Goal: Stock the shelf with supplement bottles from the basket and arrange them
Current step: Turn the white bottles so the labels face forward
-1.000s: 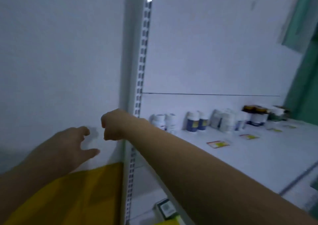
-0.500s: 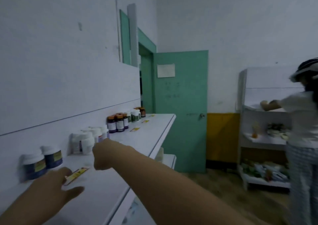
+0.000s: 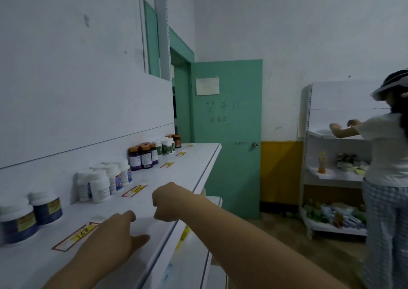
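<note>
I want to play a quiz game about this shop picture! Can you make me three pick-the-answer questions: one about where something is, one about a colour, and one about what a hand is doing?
1. Where do the orange-capped bottles stand?
A. on the floor
B. at the back of the shelf
C. at the shelf's front edge

2. What colour is the door?
A. red
B. black
C. green

3. What is the left hand doing?
A. gripping a bottle
B. held open, holding nothing
C. twisting a cap

Answers:
1 B: they stand in a cluster by the shelf's back panel.
2 C: the open door is green.
3 B: its fingers are spread over the shelf beside a price tag, with nothing in them.
</note>
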Demonstrator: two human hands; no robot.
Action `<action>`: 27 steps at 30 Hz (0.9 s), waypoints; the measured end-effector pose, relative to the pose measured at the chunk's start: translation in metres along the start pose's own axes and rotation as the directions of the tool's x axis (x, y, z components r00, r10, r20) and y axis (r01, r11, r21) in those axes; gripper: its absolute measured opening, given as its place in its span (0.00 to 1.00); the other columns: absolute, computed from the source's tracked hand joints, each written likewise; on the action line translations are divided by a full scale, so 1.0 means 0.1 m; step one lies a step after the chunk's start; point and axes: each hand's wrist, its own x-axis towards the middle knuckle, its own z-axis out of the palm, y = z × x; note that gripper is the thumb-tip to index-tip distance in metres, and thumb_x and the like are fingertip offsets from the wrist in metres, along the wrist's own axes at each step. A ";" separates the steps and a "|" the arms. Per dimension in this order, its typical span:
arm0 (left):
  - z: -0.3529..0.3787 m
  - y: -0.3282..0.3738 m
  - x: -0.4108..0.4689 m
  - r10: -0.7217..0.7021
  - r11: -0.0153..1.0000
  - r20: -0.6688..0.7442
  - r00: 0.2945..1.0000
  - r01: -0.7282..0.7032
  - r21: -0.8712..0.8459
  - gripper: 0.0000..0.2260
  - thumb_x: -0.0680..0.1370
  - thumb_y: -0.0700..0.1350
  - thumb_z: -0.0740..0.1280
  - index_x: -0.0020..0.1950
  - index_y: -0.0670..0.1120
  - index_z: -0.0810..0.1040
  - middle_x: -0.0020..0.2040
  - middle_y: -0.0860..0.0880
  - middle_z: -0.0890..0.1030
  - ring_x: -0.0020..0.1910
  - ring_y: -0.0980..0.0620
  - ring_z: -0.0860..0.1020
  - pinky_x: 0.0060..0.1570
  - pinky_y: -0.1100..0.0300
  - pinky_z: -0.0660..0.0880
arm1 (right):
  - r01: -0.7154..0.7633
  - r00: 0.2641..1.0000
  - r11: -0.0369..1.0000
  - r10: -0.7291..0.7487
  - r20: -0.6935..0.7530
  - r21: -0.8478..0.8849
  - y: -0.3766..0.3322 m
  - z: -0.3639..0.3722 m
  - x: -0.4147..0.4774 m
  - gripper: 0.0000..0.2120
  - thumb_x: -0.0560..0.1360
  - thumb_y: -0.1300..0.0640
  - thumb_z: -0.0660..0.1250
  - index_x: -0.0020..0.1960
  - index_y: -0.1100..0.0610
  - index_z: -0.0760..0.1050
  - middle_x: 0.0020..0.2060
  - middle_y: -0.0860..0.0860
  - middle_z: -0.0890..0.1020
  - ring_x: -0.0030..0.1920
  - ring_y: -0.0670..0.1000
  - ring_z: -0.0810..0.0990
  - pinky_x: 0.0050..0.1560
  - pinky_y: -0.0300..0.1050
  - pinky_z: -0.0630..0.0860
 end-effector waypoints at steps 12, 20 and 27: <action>0.01 0.15 0.26 -0.283 0.955 -0.095 0.954 0.289 0.062 0.28 0.75 0.59 0.65 0.70 0.48 0.65 0.67 0.48 0.71 0.63 0.51 0.72 0.60 0.60 0.71 | 0.253 0.967 0.967 -0.253 0.022 -0.014 0.33 0.00 0.52 0.16 0.77 0.60 0.63 0.63 0.63 0.73 0.58 0.59 0.76 0.57 0.57 0.75 0.53 0.46 0.73; -0.11 0.27 0.11 -0.524 0.830 -0.215 0.824 0.550 0.087 0.16 0.74 0.56 0.67 0.55 0.47 0.72 0.55 0.49 0.77 0.50 0.52 0.76 0.50 0.59 0.75 | 0.494 0.866 0.868 -0.496 0.058 0.048 0.23 -0.12 0.72 0.18 0.78 0.61 0.62 0.66 0.62 0.71 0.62 0.59 0.75 0.60 0.57 0.74 0.57 0.45 0.72; -0.19 0.29 -0.10 -0.597 0.749 -0.293 0.747 0.649 0.130 0.18 0.74 0.56 0.67 0.60 0.49 0.72 0.57 0.48 0.77 0.53 0.50 0.76 0.51 0.58 0.75 | 0.590 0.802 0.801 -0.596 0.041 0.099 0.03 -0.13 0.71 0.19 0.78 0.60 0.63 0.68 0.61 0.69 0.63 0.58 0.73 0.61 0.57 0.74 0.61 0.49 0.74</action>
